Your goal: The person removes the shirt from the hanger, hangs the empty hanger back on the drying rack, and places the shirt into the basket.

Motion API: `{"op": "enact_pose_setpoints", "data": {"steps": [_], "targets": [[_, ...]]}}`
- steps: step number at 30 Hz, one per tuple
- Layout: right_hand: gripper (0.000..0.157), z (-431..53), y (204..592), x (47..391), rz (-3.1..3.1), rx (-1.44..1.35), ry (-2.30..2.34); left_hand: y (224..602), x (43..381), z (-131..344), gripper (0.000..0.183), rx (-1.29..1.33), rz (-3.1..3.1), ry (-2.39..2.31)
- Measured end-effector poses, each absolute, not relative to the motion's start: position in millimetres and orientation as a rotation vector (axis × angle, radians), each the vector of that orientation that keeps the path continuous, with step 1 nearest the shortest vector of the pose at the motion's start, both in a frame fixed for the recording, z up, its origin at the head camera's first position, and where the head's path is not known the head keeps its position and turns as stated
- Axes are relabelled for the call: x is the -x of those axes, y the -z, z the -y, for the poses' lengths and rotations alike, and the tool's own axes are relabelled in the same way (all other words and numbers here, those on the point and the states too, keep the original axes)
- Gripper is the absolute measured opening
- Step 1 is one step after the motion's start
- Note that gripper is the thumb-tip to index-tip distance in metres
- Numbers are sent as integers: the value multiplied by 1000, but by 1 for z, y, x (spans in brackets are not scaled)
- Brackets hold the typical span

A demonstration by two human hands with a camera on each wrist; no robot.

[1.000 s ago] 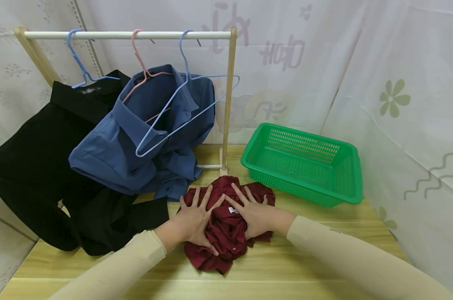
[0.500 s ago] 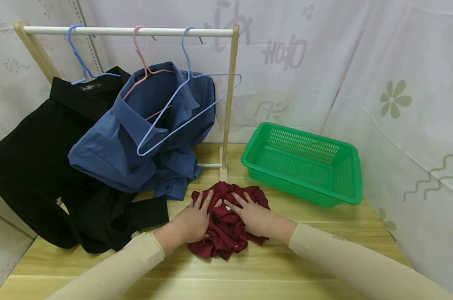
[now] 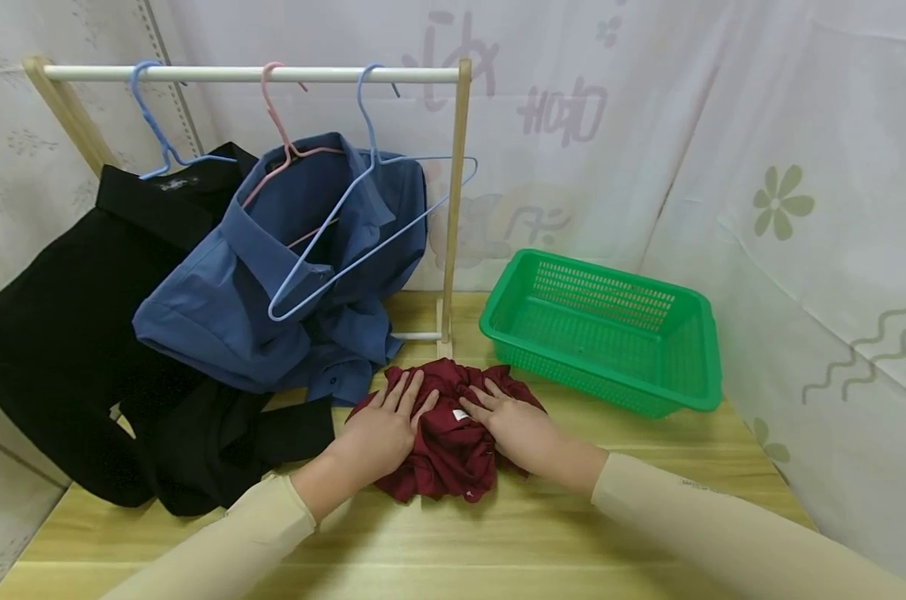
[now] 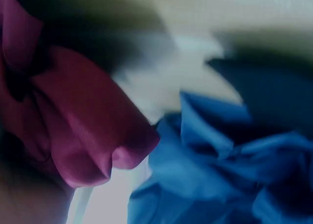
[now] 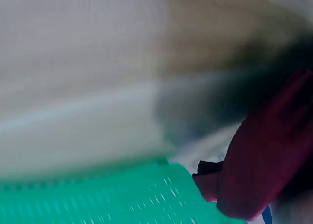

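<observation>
A crumpled maroon garment (image 3: 456, 446) with a small white label lies bunched on the table in the head view. My left hand (image 3: 381, 433) rests on its left side, fingers extended over the cloth. From the other side my right hand (image 3: 523, 429) presses on it, fingers pointing inward near the label. Folds of the maroon cloth (image 4: 88, 121) stand out at the left of the left wrist view. In the right wrist view, the maroon cloth (image 5: 264, 160) shows at the lower right.
Behind the left hand stands a clothes rack (image 3: 456, 208) with a black shirt (image 3: 70, 317), a blue shirt (image 3: 220, 308) on a pink hanger (image 3: 276, 117), and a bare blue hanger (image 3: 317, 233). A green plastic basket (image 3: 588, 379) sits at the right on the wooden table (image 3: 573, 550).
Both hands have drawn the maroon garment into a more compact bundle, its near edge shifting away from me. My spread fingers have come closer together. The rack and basket have stayed put.
</observation>
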State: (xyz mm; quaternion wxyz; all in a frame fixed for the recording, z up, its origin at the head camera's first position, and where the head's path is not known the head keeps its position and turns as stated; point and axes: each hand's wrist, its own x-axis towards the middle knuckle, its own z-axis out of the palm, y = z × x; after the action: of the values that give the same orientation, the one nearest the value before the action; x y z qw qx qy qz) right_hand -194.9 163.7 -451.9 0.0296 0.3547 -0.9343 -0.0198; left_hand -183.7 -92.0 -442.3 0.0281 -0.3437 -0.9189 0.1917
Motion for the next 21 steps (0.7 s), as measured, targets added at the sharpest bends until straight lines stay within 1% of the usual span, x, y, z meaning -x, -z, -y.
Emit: {"op": "enact_pose_setpoints", "data": {"steps": [2,8,15,21], "targets": [[59,-163,442,192,2838,-1061,74,435,183,94,58,1039,2760,-598],[53,-164,411,178,2720,-1009,147,410,178,97,60,1027,2575,-603],[63,-174,378,168,2523,-987,226,378,171,93,62,992,2453,-568],[67,-185,358,170,2459,-927,168,355,181,83,68,956,2379,-516]]}}
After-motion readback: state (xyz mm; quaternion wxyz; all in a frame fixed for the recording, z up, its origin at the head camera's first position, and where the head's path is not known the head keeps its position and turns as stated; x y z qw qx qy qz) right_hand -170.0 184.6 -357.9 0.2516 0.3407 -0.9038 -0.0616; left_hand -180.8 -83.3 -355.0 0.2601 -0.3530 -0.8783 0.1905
